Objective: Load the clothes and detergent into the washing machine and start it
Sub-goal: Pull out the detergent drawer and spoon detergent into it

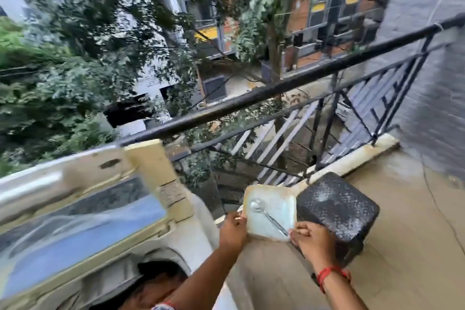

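Note:
A white top-loading washing machine (196,241) fills the lower left, its lid (83,216) raised and tilted back. Dark clothes (156,282) lie inside the drum opening. Beside the machine's right side I hold a square white detergent container (274,211) with pale powder in it. My left hand (232,230) grips its left edge. My right hand (312,238) is at its lower right corner, fingers closed on the handle of a metal spoon (266,216) whose bowl rests in the powder. A red thread circles my right wrist.
A black plastic stool (337,206), dusted with white powder, stands just right of the container. A black metal balcony railing (276,88) runs diagonally behind, with trees and buildings beyond. A grey brick wall (432,70) rises at right. Beige floor (407,234) spreads to the right.

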{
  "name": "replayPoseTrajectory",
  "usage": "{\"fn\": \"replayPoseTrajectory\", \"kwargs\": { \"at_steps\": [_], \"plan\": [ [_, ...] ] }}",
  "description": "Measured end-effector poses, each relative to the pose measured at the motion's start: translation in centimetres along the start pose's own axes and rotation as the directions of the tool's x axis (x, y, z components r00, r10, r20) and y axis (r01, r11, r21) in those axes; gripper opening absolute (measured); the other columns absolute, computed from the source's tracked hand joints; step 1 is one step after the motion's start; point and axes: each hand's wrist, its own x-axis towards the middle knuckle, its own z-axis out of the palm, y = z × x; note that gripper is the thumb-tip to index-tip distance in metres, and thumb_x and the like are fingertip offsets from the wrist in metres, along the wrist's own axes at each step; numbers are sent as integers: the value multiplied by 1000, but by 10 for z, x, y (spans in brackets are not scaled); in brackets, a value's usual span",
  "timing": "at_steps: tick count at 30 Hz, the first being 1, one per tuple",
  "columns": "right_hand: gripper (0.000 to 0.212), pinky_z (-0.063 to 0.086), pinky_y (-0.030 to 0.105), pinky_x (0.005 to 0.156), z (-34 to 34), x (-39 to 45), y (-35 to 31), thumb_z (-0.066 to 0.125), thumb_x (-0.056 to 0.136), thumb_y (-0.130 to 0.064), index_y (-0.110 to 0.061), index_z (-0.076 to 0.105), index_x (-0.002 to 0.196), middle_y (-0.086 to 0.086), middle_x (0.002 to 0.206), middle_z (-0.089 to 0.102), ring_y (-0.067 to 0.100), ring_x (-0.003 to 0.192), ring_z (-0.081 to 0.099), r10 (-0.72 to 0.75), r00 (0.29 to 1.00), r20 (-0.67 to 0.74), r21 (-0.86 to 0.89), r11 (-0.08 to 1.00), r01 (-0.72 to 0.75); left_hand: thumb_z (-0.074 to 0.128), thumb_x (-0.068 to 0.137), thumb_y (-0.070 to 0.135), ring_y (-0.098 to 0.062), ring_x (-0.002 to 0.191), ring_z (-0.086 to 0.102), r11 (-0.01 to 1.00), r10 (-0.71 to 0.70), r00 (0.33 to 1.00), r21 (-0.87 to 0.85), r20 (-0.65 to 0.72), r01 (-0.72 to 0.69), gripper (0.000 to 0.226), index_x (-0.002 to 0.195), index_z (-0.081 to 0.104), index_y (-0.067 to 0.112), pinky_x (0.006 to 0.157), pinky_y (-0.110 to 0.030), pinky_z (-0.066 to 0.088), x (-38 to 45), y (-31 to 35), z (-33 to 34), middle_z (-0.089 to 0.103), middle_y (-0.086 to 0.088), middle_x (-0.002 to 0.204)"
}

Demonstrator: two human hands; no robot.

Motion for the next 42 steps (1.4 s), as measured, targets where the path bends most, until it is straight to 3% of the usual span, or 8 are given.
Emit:
{"fn": "replayPoseTrajectory", "kwargs": {
  "at_steps": [4,9,15,23,26,30,37,42],
  "plan": [
    [11,40,6,48,33,-66,-48,78,72,-9,-2,70,75,9,60,69,0,47,56,-86,987,133,-14,996,88,60,86,19,-30,88,68,998,69,995,19,-75,-68,11,95,61,23,79,-42,56,-40,-27,-90,71,-10,93],
    [21,43,18,55,86,-133,-73,80,65,-25,-11,65,65,0,56,64,18,65,65,-191,924,330,-168,952,257,47,77,37,-24,86,70,989,104,986,118,-127,-89,31,94,72,26,72,-34,53,-86,-86,-181,76,-6,86],
    [55,45,24,83,142,-214,-100,83,63,-16,-12,60,113,10,103,63,25,96,63,-367,832,417,-230,843,487,58,85,28,-6,73,68,998,18,957,55,-290,-2,20,94,75,23,62,-27,46,-140,-148,-248,74,0,74],
    [45,36,39,88,205,-273,-99,61,71,-60,-33,64,107,-9,112,57,23,111,46,-523,607,599,-463,392,795,61,87,28,-5,76,70,973,-28,939,-225,-342,-53,25,110,71,25,69,-28,58,-178,-200,-280,77,2,90],
    [32,36,42,80,218,-286,-97,62,77,-52,-29,65,98,-8,101,60,24,103,51,-527,551,647,-480,280,831,59,83,43,-18,88,73,962,-46,945,-268,-324,-45,38,114,69,24,79,-48,59,-176,-235,-281,76,1,94],
    [25,43,38,56,227,-285,-89,83,60,-25,-24,61,73,-5,68,61,21,69,60,-603,406,687,-436,105,894,59,90,29,-1,84,71,986,-24,915,-161,-403,-44,24,110,71,30,73,-33,59,-198,-213,-281,75,16,87],
    [13,45,35,52,219,-243,-117,64,85,-4,-13,57,78,6,78,60,27,63,61,-719,390,576,-169,362,917,59,94,23,8,84,66,986,7,859,-138,-512,-90,22,112,71,23,69,-19,55,-205,-186,-274,74,18,90],
    [23,48,34,66,215,-222,-131,63,76,7,-14,58,85,4,81,53,24,73,57,-791,227,569,-165,161,973,59,93,20,11,88,64,982,10,852,-156,-524,-108,26,117,69,22,69,-11,51,-203,-172,-267,72,20,94]
  ]
}}
